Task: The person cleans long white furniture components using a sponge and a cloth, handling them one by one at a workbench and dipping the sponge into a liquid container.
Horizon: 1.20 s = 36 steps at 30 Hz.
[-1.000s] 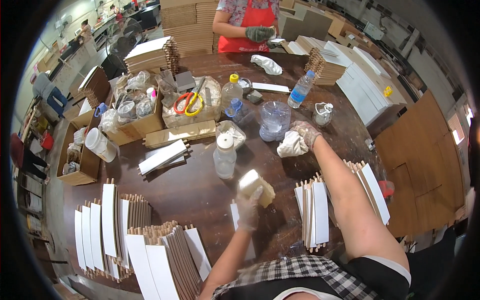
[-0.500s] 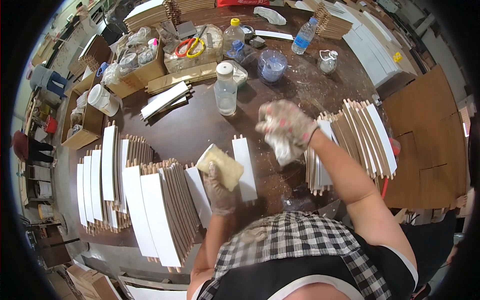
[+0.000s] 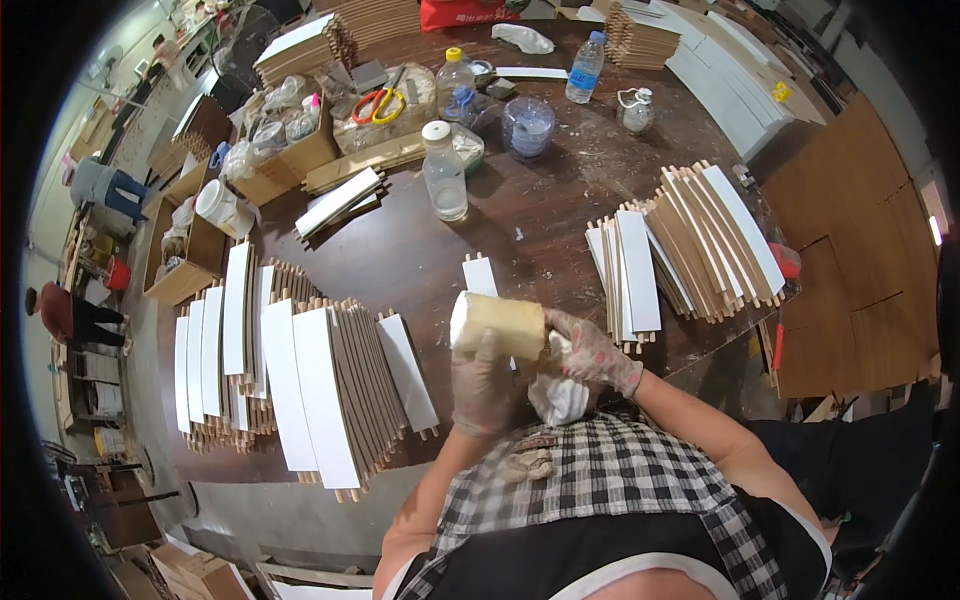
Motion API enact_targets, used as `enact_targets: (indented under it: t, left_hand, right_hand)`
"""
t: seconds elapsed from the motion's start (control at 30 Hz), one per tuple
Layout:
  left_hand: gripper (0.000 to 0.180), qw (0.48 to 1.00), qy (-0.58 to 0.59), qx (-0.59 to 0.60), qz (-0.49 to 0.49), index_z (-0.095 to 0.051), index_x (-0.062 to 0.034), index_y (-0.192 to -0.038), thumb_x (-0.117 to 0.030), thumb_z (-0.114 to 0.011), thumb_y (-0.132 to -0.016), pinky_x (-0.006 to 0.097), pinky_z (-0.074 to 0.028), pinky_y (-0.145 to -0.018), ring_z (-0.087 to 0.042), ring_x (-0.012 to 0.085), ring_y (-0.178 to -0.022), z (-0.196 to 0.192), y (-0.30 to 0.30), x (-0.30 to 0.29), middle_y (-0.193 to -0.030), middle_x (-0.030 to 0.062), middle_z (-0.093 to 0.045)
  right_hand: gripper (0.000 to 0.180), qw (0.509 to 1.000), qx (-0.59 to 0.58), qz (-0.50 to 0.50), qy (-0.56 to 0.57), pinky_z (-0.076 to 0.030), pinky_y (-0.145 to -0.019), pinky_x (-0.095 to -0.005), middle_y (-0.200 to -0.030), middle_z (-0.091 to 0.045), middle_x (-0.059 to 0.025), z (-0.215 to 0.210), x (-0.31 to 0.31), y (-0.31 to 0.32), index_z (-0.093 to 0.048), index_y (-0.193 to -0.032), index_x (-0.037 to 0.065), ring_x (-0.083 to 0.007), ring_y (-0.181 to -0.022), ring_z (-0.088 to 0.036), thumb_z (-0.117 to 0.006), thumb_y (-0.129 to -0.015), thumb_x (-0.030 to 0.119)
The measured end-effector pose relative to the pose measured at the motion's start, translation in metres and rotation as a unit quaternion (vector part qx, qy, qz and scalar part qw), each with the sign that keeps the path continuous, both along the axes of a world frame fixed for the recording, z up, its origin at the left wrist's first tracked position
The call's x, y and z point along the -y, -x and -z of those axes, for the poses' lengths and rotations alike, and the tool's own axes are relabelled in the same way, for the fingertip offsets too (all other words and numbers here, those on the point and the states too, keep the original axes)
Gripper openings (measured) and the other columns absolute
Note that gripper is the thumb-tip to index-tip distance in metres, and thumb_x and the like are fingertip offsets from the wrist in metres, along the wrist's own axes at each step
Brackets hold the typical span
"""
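Observation:
My left hand [image 3: 482,385], in a thin glove, grips a pale wooden block [image 3: 497,323] close to my chest. My right hand [image 3: 592,352], in a patterned work glove, presses a white cloth [image 3: 558,397] against the block's right end. Both hands hang over the near edge of the dark round table [image 3: 400,265]. A small white slat [image 3: 480,275] lies on the table just beyond the block.
A stack of white and brown slats [image 3: 320,385] lies at my left, another fanned stack [image 3: 695,245] at my right. A clear bottle with a white cap [image 3: 443,172], a plastic cup [image 3: 527,126], cardboard boxes [image 3: 290,150] and scissors [image 3: 375,103] stand farther back.
My view dropped from the far table to its near edge. Both hands came back toward my chest, and the right hand brought the cloth from the cup area onto the block.

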<state>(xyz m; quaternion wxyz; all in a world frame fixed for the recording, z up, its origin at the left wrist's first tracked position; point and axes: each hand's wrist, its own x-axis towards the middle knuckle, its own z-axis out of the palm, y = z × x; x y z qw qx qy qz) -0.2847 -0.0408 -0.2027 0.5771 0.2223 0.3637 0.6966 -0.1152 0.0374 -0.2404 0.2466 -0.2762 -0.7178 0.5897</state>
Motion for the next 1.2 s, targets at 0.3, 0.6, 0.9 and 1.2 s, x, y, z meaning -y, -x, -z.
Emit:
enact_targets:
  t: [0.3, 0.6, 0.9, 1.2]
  left_hand:
    - [0.046, 0.975, -0.056, -0.196, -0.088, -0.048, -0.0001, -0.116, -0.002, -0.068, -0.074, 0.029, -0.049, -0.084, -0.059, 0.0173, -0.094, -0.019, -0.035, -0.009, -0.102, 0.0089, -0.059]
    - [0.053, 0.852, -0.114, -0.488, -0.152, -0.056, -0.0015, -0.108, -0.024, -0.076, -0.066, 0.032, -0.040, -0.090, -0.052, 0.0241, -0.102, -0.011, -0.018, -0.014, -0.100, 0.0097, -0.057]
    - [0.055, 0.926, -0.089, -0.365, -0.033, -0.041, -0.0020, -0.127, -0.012, -0.064, -0.078, 0.037, -0.039, -0.098, -0.047, 0.0242, -0.111, 0.020, -0.007, -0.001, -0.119, 0.0139, -0.043]
    - [0.098, 0.604, 0.188, -0.774, -0.007, -0.015, 0.0021, -0.141, -0.031, -0.072, -0.069, 0.042, -0.042, -0.092, -0.046, 0.0364, -0.110, 0.084, -0.003, -0.038, -0.124, 0.0221, -0.040]
  right_hand:
    - [0.057, 0.935, -0.108, 0.018, 0.338, -0.044, -0.095, -0.0302, -0.129, -0.048, -0.0077, 0.014, 0.022, -0.012, -0.042, -0.132, 0.003, -0.0168, -0.112, -0.051, -0.066, -0.082, 0.016]
    - [0.050, 0.723, -0.381, -0.148, 0.557, -0.043, -0.097, -0.0350, -0.130, -0.046, -0.0133, 0.067, 0.016, -0.003, -0.039, -0.132, -0.001, -0.0204, -0.113, -0.050, -0.039, -0.097, 0.035]
    - [0.065, 0.791, -0.384, 0.017, 0.476, -0.039, -0.103, -0.0363, -0.133, -0.043, -0.0142, 0.079, 0.007, -0.041, -0.037, -0.131, 0.002, -0.0227, -0.119, -0.046, -0.070, -0.079, 0.023]
    - [0.069, 0.880, -0.350, 0.035, 0.319, -0.046, -0.095, -0.0311, -0.124, -0.050, -0.0092, -0.019, 0.015, -0.080, -0.037, -0.132, 0.002, -0.0183, -0.109, -0.052, -0.074, -0.074, 0.008]
